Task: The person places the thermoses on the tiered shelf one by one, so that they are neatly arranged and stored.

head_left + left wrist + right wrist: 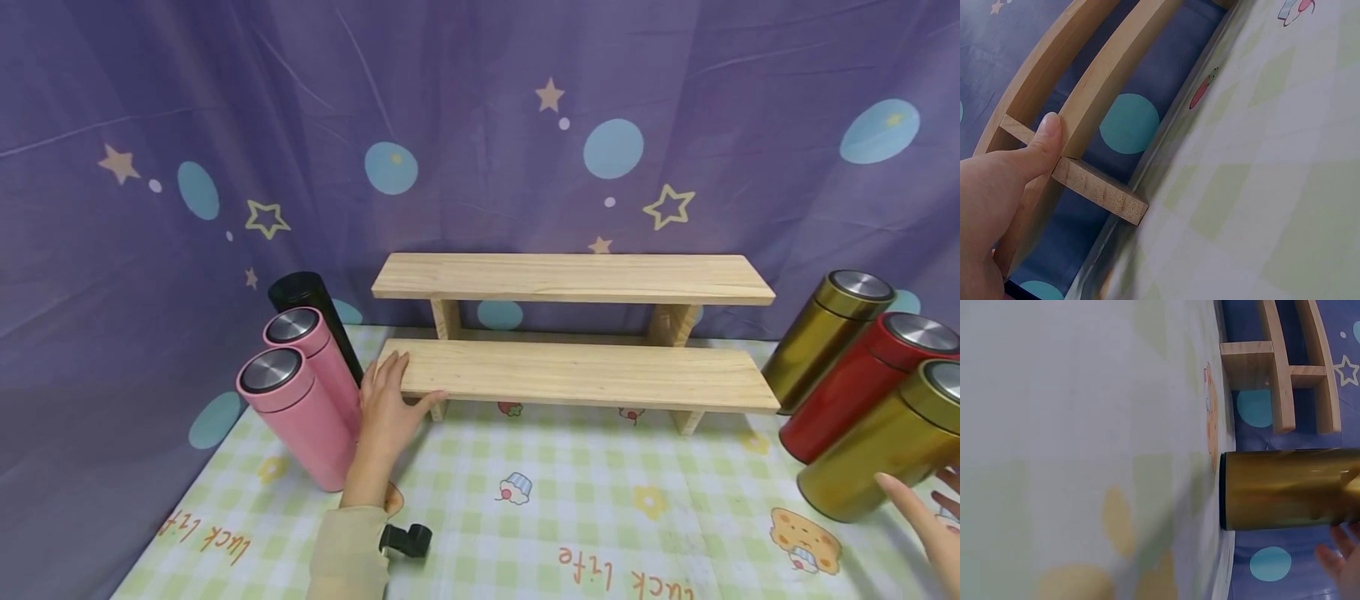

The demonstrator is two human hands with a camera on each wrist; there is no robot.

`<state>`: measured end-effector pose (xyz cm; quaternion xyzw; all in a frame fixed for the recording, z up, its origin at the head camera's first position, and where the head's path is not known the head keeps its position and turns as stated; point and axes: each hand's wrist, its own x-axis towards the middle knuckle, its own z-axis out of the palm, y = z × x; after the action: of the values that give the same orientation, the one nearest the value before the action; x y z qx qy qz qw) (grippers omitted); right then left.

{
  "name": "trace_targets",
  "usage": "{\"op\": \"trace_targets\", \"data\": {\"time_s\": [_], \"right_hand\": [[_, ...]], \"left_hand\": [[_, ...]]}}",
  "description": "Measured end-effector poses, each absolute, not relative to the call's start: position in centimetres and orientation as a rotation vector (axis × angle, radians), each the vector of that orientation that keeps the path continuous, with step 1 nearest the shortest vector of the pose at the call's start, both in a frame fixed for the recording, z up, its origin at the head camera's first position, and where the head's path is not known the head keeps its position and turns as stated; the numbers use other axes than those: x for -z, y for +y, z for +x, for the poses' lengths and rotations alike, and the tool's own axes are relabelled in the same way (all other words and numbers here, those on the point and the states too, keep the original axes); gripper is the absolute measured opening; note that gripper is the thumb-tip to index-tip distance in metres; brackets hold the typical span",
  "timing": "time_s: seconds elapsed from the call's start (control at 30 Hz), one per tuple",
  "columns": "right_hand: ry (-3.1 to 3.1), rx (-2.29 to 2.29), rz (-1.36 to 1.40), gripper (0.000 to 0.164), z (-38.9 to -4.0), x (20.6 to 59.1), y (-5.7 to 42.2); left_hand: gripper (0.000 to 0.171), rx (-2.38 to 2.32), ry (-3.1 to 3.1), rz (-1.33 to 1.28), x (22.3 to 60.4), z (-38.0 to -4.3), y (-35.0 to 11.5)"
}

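Observation:
My left hand (390,400) rests at the left end of the lower board of a two-tier wooden shelf (577,375). Its fingers lie spread over the board's top, and the thumb (1047,134) touches the front edge; in the left wrist view the other fingers are mostly hidden. At the far right, my right hand (933,525) is beside the nearest gold thermos bottle (873,454), thumb and fingers apart. The bottle stands upright on the cloth, and the fingers (1335,550) are right at its side in the right wrist view. The head view cuts that hand off.
Two pink thermos bottles (307,425) and a black one (333,321) stand left of the shelf. A red bottle (840,408) and another gold bottle (810,350) stand right of it. A checked tablecloth (570,517) covers the table; a purple curtain (480,100) hangs behind.

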<state>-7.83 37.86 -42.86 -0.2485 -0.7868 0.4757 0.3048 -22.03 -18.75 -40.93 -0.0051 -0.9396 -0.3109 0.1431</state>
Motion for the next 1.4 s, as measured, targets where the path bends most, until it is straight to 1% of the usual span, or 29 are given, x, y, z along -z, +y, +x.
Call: {"op": "trace_targets", "data": {"time_s": [0.17, 0.27, 0.4, 0.47, 0.6, 0.77, 0.9, 1.1, 1.23, 1.3, 1.4], "right_hand": [[-2.067, -1.288, -0.681, 0.09, -9.3, 45.2, 40.1], [-2.045, -1.279, -0.624, 0.083, -9.8, 45.5, 40.1], [-2.033, -1.217, -0.474, 0.073, -9.8, 44.2, 38.6], [-2.037, -1.192, -0.462, 0.072, -9.6, 43.5, 37.8], [-1.996, -1.253, -0.528, 0.068, -9.1, 42.0, 36.3], [-1.969, -1.283, -0.564, 0.07, -9.0, 41.4, 35.8], [-1.966, -1.291, -0.579, 0.07, -9.2, 42.0, 36.4], [-1.995, -1.377, -0.691, 0.074, -9.4, 42.6, 37.7], [-2.048, -1.408, -0.724, 0.075, -8.9, 41.5, 37.2], [-2.055, -1.408, -0.74, 0.073, -8.6, 40.7, 36.6], [-2.061, -1.388, -0.731, 0.075, -8.2, 39.7, 35.6]], "left_hand": [[0.089, 0.895, -2.706, -0.02, 41.0, -22.0, -18.7], [0.089, 0.896, -2.709, -0.018, 41.0, -22.0, -18.7], [0.088, 0.892, -2.71, -0.015, 41.0, -22.0, -18.8], [0.088, 0.891, -2.707, -0.017, 40.9, -22.1, -18.8], [0.087, 0.881, -2.71, -0.02, 40.9, -22.1, -18.8], [0.086, 0.884, -2.713, -0.016, 40.9, -22.1, -18.8], [0.085, 0.877, -2.712, -0.017, 40.9, -22.0, -18.8], [0.085, 0.867, -2.709, -0.026, 41.0, -22.0, -18.8], [0.084, 0.875, -2.705, -0.03, 41.0, -22.0, -18.8], [0.084, 0.864, -2.711, -0.028, 41.0, -22.0, -18.8], [0.084, 0.844, -2.728, -0.021, 41.0, -22.0, -18.8]]}}
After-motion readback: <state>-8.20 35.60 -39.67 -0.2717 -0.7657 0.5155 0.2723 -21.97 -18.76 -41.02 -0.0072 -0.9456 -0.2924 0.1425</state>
